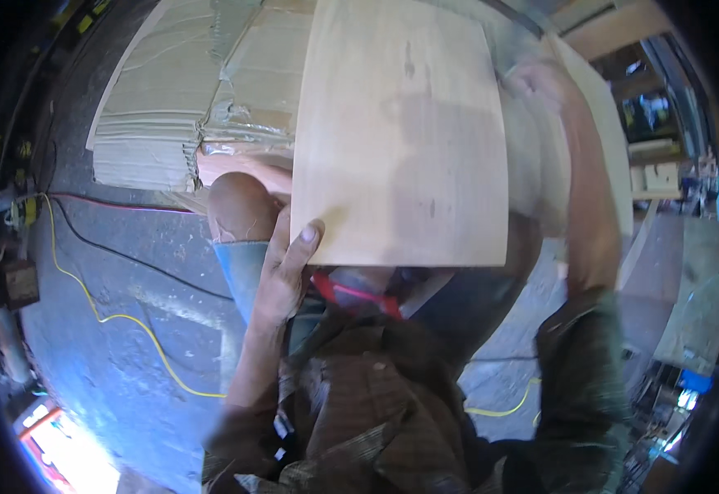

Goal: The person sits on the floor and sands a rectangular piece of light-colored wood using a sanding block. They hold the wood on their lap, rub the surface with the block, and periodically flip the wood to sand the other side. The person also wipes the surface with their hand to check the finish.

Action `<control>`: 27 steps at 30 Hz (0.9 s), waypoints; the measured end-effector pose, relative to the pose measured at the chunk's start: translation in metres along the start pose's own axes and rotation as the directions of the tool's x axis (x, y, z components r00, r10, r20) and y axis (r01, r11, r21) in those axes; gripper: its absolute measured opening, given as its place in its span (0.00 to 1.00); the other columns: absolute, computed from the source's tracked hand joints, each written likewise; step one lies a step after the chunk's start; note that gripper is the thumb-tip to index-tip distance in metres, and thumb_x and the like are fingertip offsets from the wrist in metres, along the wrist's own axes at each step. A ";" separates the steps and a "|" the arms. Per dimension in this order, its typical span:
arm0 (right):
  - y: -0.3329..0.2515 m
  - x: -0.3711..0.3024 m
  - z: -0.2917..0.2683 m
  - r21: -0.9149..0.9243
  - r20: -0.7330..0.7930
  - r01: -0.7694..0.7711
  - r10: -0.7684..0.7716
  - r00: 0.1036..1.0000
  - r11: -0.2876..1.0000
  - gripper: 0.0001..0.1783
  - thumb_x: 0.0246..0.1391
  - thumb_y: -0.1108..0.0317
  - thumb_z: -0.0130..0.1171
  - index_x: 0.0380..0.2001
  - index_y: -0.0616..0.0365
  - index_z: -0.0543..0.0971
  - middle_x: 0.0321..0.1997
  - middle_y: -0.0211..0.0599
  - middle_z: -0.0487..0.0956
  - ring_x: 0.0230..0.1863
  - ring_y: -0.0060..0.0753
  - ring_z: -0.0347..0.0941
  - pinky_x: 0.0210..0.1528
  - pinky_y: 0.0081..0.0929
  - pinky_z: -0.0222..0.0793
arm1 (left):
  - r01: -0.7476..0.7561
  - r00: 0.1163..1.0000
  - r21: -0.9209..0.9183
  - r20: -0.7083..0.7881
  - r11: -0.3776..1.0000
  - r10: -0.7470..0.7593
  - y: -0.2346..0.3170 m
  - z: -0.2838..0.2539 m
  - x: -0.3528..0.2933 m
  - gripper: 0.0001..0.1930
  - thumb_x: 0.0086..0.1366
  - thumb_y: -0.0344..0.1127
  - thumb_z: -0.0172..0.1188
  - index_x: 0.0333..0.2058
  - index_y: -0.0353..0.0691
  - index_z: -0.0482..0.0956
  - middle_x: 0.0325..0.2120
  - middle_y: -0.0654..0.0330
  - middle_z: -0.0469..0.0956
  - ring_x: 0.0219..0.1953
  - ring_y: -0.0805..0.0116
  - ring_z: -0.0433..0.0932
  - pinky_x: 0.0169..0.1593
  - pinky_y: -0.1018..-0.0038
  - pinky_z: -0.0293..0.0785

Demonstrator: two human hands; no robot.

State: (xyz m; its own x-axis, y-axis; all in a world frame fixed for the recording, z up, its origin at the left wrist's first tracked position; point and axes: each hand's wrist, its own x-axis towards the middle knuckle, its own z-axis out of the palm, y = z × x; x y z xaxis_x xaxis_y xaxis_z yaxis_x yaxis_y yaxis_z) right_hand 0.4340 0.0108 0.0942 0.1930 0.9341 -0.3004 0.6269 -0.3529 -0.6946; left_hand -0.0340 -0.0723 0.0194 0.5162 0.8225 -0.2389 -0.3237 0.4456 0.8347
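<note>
My left grip (283, 267) pinches the pale wooden board (400, 148) at its near left corner, the thumb flat on the upper face and the other fingers going round the left edge, partly hidden below it. The board lies in front of me above my lap, its near edge facing my body, with a few dark marks on the wood and a shadow across much of its face. My right grip (540, 85) is up by the board's far right edge, curled and blurred; I cannot tell whether it is pressed together on anything. Under my right forearm (594, 206) there is another pale sheet (608, 165). Left of the board sits a taped, crumpled cardboard bundle (145, 156), near my bare left knee (242, 202). On the grey floor (145, 288) to my left run 1 yellow cord (137, 319) and 1 black cable (129, 251), well apart from the board.
</note>
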 end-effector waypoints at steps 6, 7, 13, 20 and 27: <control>-0.010 -0.012 0.017 0.207 -0.148 -0.034 0.065 0.987 0.978 0.18 0.59 0.50 0.54 0.24 0.51 0.72 0.18 0.22 0.67 0.18 0.17 0.62 0.23 0.18 0.54 | -0.222 0.958 0.700 0.026 0.679 0.286 0.017 0.006 -0.002 0.30 0.66 0.44 0.53 0.60 0.31 0.58 0.57 0.45 0.61 0.61 0.54 0.60 0.63 0.64 0.55; 0.002 -0.021 0.024 0.303 -0.158 -0.040 0.092 0.983 0.952 0.17 0.59 0.51 0.54 0.26 0.52 0.72 0.18 0.23 0.67 0.18 0.17 0.62 0.23 0.18 0.55 | -0.292 0.906 0.878 0.126 0.380 0.404 0.018 0.003 -0.003 0.31 0.65 0.44 0.54 0.60 0.31 0.58 0.59 0.43 0.59 0.62 0.51 0.59 0.63 0.60 0.54; 0.053 -0.038 0.055 0.748 -0.344 0.210 0.097 0.934 0.629 0.16 0.57 0.56 0.59 0.37 0.58 0.73 0.20 0.23 0.68 0.21 0.22 0.66 0.24 0.22 0.61 | -0.470 0.830 0.831 0.531 -0.297 0.171 0.034 0.039 0.020 0.29 0.64 0.49 0.53 0.60 0.42 0.64 0.62 0.47 0.56 0.65 0.48 0.53 0.64 0.46 0.48; 0.046 -0.041 0.078 0.687 -0.536 0.397 0.055 0.842 0.609 0.12 0.57 0.59 0.57 0.31 0.57 0.73 0.20 0.27 0.68 0.23 0.23 0.67 0.26 0.22 0.60 | -0.400 0.750 0.728 0.610 -0.557 0.258 0.034 0.060 0.164 0.25 0.66 0.54 0.47 0.56 0.47 0.68 0.60 0.52 0.61 0.64 0.45 0.55 0.64 0.42 0.45; 0.048 -0.045 0.081 0.699 -0.553 0.452 0.019 0.833 0.555 0.13 0.57 0.59 0.58 0.28 0.58 0.73 0.21 0.28 0.69 0.23 0.22 0.66 0.27 0.22 0.60 | -0.416 0.703 0.701 0.652 -0.579 0.284 0.032 0.068 0.187 0.23 0.65 0.56 0.47 0.54 0.52 0.71 0.59 0.55 0.62 0.64 0.42 0.53 0.63 0.38 0.47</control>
State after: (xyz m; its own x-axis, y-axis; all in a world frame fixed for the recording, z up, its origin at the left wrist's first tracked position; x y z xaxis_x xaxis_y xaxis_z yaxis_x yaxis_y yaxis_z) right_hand 0.3947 -0.0523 0.0214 0.5905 0.8010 0.0982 -0.0926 0.1881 -0.9778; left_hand 0.1058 0.0716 0.0351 0.7878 0.4744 0.3929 0.5287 -0.8481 -0.0360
